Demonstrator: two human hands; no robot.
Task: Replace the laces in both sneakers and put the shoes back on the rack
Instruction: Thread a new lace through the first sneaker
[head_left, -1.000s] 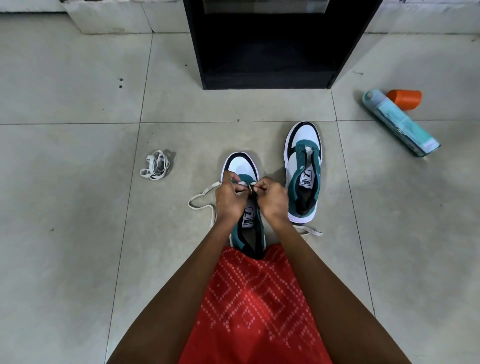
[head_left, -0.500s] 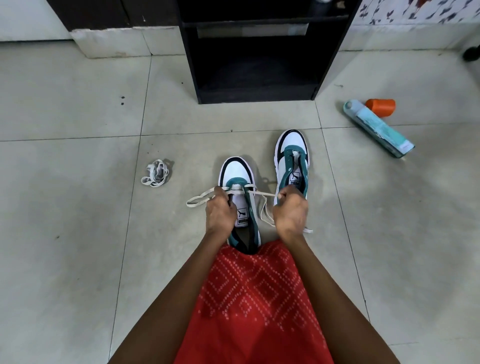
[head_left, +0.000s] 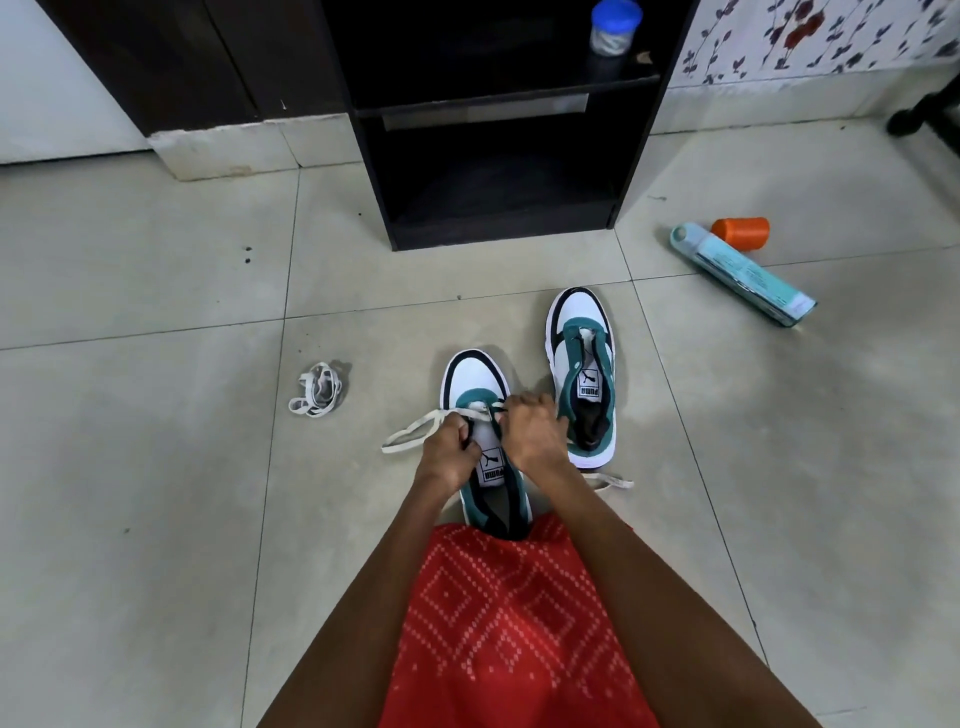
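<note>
My left hand (head_left: 451, 453) and right hand (head_left: 535, 431) each pinch the lace (head_left: 415, 428) at the near sneaker (head_left: 475, 374); an uneven tug risks unthreading one end.

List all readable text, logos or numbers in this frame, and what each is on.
"PUMA", with the cat logo, on the tongue label of the near sneaker, upside down to the camera.
"PUMA", same logo, on the tongue label of the far sneaker, also upside down.
Print on the teal spray can: too blurred to read.
On the blue-lidded jar: nothing legible.
</note>
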